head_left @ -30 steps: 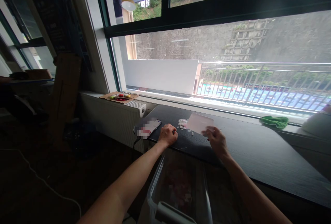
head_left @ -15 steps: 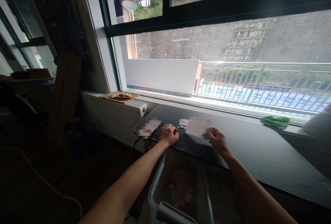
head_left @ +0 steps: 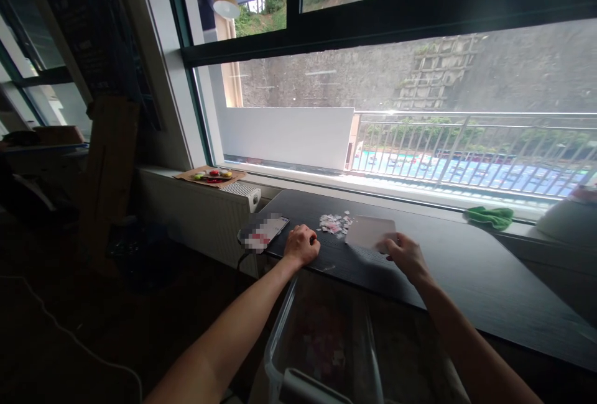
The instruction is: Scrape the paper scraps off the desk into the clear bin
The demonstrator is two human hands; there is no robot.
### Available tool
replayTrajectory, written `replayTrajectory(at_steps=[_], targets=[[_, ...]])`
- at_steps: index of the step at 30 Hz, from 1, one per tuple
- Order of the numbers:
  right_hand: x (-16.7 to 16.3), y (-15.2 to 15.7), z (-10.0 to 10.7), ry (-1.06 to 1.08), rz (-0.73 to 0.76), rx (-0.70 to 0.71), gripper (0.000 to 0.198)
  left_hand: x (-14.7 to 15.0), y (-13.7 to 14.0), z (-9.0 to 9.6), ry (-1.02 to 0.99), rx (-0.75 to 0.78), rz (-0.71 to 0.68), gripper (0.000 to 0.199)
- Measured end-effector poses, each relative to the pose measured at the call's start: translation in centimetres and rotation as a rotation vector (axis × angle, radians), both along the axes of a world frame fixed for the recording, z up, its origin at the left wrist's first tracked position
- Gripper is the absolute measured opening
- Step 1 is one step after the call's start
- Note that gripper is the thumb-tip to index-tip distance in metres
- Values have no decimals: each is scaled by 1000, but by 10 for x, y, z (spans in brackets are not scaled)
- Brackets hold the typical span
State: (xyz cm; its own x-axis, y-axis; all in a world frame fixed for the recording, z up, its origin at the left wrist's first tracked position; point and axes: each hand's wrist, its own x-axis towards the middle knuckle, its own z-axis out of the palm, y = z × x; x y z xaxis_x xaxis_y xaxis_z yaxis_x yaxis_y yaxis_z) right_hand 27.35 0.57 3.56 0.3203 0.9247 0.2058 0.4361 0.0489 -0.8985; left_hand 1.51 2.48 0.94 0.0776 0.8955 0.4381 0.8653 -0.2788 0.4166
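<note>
The dark counter [head_left: 466, 267] ran from the centre to the lower right of the frame; pale scraps [head_left: 333, 225] lay scattered near centre, a phone [head_left: 274, 230] left of them.

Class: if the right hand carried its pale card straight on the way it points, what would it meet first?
Probably the small scraps, just left of the pale card, though depth is unclear: the card might pass above them.

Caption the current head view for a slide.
Right hand holding a pale flat sheet beside pale scraps on a dark tabletop, left hand nearby.
</note>
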Motion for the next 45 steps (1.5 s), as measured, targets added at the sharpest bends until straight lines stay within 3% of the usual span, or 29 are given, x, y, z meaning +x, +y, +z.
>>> replayTrajectory(at_steps=[4,7,14,20,25,32,40,45], targets=[[38,-21,-1,-153,-86,-30,21,1,0,0,1,-1,-8,15],[58,-38,7,-153,-176,36,27,0,0,0,9,4,-15,15],[44,-26,6,-41,-151,67,25,-2,0,-1,17,10,-14,15],[73,-46,-4,-203,-239,118,21,-3,0,-1,53,34,-36,16],[79,-49,-2,-175,-266,196,28,-5,-1,-2,84,50,-62,17],[52,-15,-10,-113,-182,110,24,-7,0,-3,102,70,-73,18],[85,-43,8,-438,-387,107,27,-6,-1,-1,133,51,-71,19],[90,-43,9,-415,-342,28,24,-7,-1,0,130,54,-86,20]])
